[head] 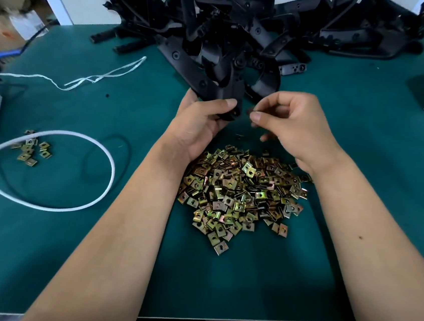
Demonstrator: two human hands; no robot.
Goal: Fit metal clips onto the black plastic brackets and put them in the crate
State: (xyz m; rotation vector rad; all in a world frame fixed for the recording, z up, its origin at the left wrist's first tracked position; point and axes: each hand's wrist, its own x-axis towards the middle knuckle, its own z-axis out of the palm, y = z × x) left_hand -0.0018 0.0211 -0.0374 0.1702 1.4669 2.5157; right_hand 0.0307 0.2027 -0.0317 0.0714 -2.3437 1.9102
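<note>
the left hand (199, 122) grips a black bracket (228, 94) above the clip pile (241, 192), the right hand (290, 124) pinching what is probably a clip beside its end, next needing alignment and a push; no crate shows.

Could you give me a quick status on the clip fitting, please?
Left hand grips a black bracket. Right hand pinches something small beside it, likely a clip, too blurred to confirm. Clip pile under wrists. No obstruction; crate not in view.

Both hands (204, 123) curled, fingertips pinching
</note>
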